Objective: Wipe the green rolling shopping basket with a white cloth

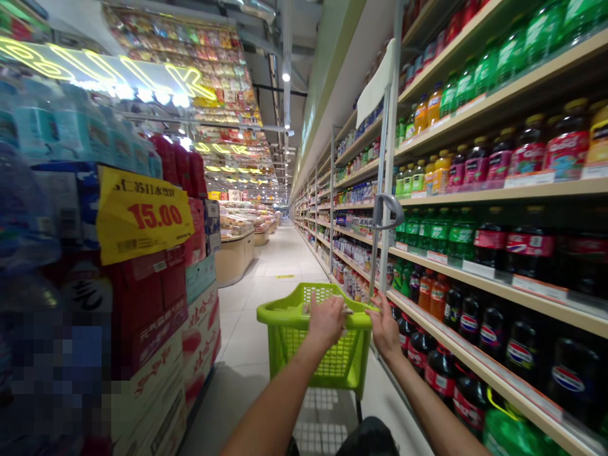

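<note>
A bright green plastic shopping cart [285,316] is right in front of me, its upper basket having a mesh back. My left hand [327,320] is over the near rim of the basket, with most fingers curled closed. Something small and pale shows beside those fingers, too small to name. At the basket's right corner, my right hand [384,329] touches the rim with its fingers stretched out, apart from one another. Most of the basket's inside is hidden by my left hand and the near wall.
Shelves of soda bottles [517,354] line the right side, close to the cart. A grey hooked fitting [387,212] juts from the shelf post. Stacked drink cartons [156,342] with a yellow price sign [145,215] stand left. Tiled floor [285,253] runs ahead past wooden display bins [235,256].
</note>
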Tool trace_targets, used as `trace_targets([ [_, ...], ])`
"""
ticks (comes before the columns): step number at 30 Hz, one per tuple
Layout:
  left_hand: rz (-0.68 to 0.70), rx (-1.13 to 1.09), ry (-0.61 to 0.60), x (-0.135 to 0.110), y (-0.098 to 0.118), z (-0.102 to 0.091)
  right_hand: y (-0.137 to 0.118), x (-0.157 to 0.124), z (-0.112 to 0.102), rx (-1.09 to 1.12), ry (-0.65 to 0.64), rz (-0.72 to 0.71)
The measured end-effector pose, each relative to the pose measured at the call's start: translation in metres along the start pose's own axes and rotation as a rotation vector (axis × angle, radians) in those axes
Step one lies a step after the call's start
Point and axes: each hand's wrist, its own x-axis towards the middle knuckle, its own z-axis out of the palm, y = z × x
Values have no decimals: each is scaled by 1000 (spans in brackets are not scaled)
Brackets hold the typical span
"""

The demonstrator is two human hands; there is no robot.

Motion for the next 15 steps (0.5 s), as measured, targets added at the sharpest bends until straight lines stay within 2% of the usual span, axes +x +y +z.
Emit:
trace_targets([
  [3, 187, -11, -2, 2, 28, 19, -3, -1, 0, -40, 18, -12],
  [5, 235, -20, 27, -1, 28, 21, -3, -2, -2, -91, 26, -43],
  [6, 220, -29, 44, -4, 21, 18, -2, -2, -2, -121, 25, -59],
  [8, 102, -50, 73, -10, -2, 5, -3, -1, -3, -188, 23, -79],
  [10, -133, -43, 95, -14, -26, -11, -6, -1, 0, -261, 21, -97],
  [12, -308, -29, 108, -18, -39, -21, -11, -3, 5, -312, 1, -131],
  [13, -324, -30, 109, -19, -40, -23, -15, -4, 9, -320, -18, -152],
  [15, -210, -49, 93, -21, -32, -20, -27, -8, 14, -293, -59, -179],
])
